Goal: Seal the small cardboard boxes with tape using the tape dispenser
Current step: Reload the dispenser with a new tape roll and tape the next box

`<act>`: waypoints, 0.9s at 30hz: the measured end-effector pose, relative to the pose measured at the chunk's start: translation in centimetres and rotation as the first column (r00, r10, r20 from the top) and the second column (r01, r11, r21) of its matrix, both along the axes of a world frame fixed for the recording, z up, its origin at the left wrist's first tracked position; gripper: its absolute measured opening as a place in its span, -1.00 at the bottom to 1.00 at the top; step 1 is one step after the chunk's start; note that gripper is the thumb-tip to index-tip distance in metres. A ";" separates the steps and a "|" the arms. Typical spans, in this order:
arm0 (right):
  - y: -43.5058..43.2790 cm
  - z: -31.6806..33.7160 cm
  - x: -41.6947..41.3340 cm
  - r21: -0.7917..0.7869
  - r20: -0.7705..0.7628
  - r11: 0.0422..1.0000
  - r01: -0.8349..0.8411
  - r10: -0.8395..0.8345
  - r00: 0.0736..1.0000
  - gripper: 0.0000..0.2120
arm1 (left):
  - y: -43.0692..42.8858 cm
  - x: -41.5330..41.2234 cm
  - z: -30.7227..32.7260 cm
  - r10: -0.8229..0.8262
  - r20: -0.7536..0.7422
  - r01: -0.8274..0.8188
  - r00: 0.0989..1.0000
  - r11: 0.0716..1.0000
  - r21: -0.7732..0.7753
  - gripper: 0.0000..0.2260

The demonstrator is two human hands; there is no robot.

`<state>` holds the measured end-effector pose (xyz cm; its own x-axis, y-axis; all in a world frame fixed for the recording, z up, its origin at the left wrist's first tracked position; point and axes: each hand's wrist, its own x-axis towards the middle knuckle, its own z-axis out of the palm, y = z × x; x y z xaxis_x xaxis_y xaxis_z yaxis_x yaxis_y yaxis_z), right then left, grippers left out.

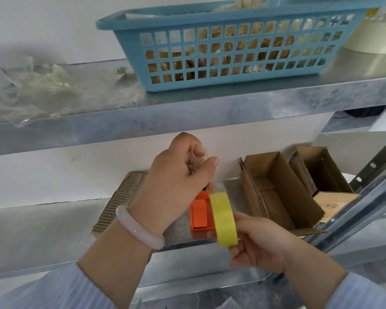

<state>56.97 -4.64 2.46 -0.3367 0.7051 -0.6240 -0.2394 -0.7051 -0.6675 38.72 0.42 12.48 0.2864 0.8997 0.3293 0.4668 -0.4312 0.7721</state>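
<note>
Curled fingers of right hand (259, 244) grip yellow tape roll (223, 219); left hand (176, 181) pinches its clear free end (202, 156), drawn upward, probably to load orange dispenser (200, 215) on shelf (183, 234). 2 open boxes (276, 190) beside it, unsealed.

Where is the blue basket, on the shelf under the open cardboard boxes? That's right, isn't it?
Not quite. The blue basket is on the shelf above the open cardboard boxes, not under them. The head view shows it on the upper shelf, while the boxes stand on the lower shelf.
</note>
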 end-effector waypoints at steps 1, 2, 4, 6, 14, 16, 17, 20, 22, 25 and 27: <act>0.1 0.0 0.0 0.019 0.006 1.000 -0.009 0.009 1.000 -0.68 | 0.1 0.0 0.0 0.015 0.001 -0.015 1.000 0.999 -0.032 -0.83; 0.2 0.0 0.0 0.048 0.040 0.998 -0.027 0.025 0.999 -0.69 | 0.1 0.0 0.1 0.015 0.028 -0.012 1.000 0.997 -0.074 -0.83; -0.2 -0.1 -0.3 0.094 0.064 0.996 0.006 -0.012 0.998 -0.66 | -0.1 0.3 0.3 -0.007 0.129 0.030 0.992 0.983 -0.179 -0.83; -0.5 -0.3 -0.3 0.194 0.022 0.976 0.097 -0.103 0.994 -0.52 | -0.3 0.7 0.4 -0.016 0.199 0.067 0.980 0.966 -0.250 -0.81; -1.3 0.3 -2.0 0.695 0.396 0.690 -0.200 -0.136 0.908 -0.28 | 0.2 1.4 -0.8 -0.025 0.256 0.106 0.966 0.946 -0.307 -0.80; -1.8 -0.5 -1.8 0.741 0.442 0.653 -0.156 -0.300 0.846 -0.45 | 0.2 1.4 -0.6 -0.003 0.220 0.064 0.975 0.961 -0.271 -0.81; -1.5 -0.6 -2.0 0.757 0.426 0.643 -0.113 -0.355 0.832 -0.50 | 0.4 1.1 -0.6 0.030 0.184 0.013 0.982 0.973 -0.231 -0.81; -1.7 -1.1 -1.5 0.783 0.394 0.616 -0.083 -0.389 0.833 -0.52 | 1.6 -0.5 -1.1 0.174 0.093 -0.165 0.980 0.982 -0.098 -0.80; -2.0 -1.1 -1.2 0.827 0.352 0.558 -0.065 -0.424 0.834 -0.56 | 2.1 -1.3 -1.6 0.242 0.063 -0.236 0.968 0.967 -0.093 -0.80; -2.1 -0.6 -1.0 0.856 0.397 0.504 -0.115 -0.499 0.770 -0.65 | 2.3 -2.0 -2.9 0.301 0.086 -0.284 0.950 0.944 -0.167 -0.81; -1.9 -0.6 -1.0 0.840 0.476 0.510 -0.184 -0.532 0.700 -0.61 | 2.4 -2.2 -4.0 0.327 0.079 -0.307 0.942 0.931 -0.197 -0.81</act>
